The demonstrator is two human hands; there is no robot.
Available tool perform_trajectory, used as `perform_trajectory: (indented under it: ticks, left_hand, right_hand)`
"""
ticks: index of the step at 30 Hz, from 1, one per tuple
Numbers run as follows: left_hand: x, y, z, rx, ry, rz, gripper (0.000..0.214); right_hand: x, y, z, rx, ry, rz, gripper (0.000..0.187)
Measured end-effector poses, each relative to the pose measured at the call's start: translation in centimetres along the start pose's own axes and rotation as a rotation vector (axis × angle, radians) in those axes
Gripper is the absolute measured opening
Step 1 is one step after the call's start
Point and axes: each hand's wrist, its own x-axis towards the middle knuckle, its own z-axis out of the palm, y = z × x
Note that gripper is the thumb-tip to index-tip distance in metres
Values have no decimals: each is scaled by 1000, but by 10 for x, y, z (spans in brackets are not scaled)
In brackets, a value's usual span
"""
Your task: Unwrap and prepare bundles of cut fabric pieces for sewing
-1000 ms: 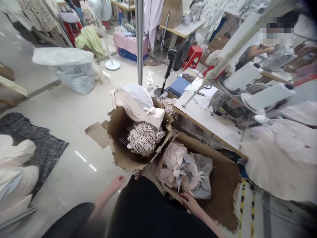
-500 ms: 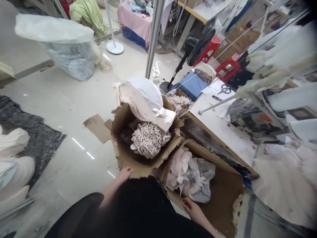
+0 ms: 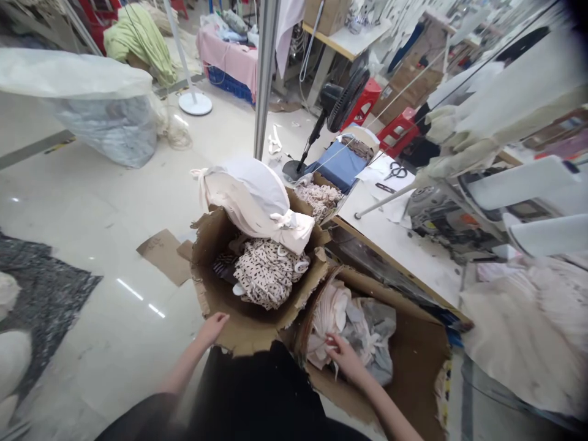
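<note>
- Pale pink fabric bundle [image 3: 327, 327]: we locate it directly under the right hand [image 3: 345, 358], inside the lower cardboard carton [image 3: 416, 361], pressed against a grey plastic bag [image 3: 373, 338].
- Right hand: we observe the fingers curled down onto the fabric; from this view we cannot tell whether they grip it.
- Left hand [image 3: 211, 329]: we observe it open, fingers spread, touching the torn rim of the upper cardboard box [image 3: 257, 334].
- Ahead of the left hand: we note spotted cream fabric [image 3: 266, 274] inside that box, with a tied white-and-pink fabric bundle [image 3: 252, 199] resting on top.
- Beyond the right hand: we note a white worktable [image 3: 395, 239] bearing black-handled scissors [image 3: 395, 172], with a sewing machine [image 3: 436, 211] just past it.
- Outboard of the left hand: we note a cardboard scrap [image 3: 160, 257] on the floor.
</note>
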Motion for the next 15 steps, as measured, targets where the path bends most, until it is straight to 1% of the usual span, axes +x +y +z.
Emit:
perform_trajectory:
  ticks: [2, 5, 8, 11, 13, 15]
  left_hand:
    - [4, -2, -6, -18, 15, -12, 35]
    - [3, -5, -6, -42, 13, -41, 33]
    - [-3, -7, 3, -74, -6, -82, 29]
    - [-7, -2, 11, -128, -11, -106, 27]
    - [-1, 6, 11, -178, 8, -104, 28]
    - [17, 19, 3, -236, 53, -93, 32]
  right_hand:
    - [15, -14, -11, 65, 41, 12, 52]
    - [29, -26, -22, 131, 100, 32, 49]
    - [28, -26, -22, 215, 100, 77, 51]
    - [23, -30, -21, 377, 54, 196, 57]
    - [29, -42, -26, 486, 33, 264, 60]
    - [51, -64, -39, 543, 29, 265, 63]
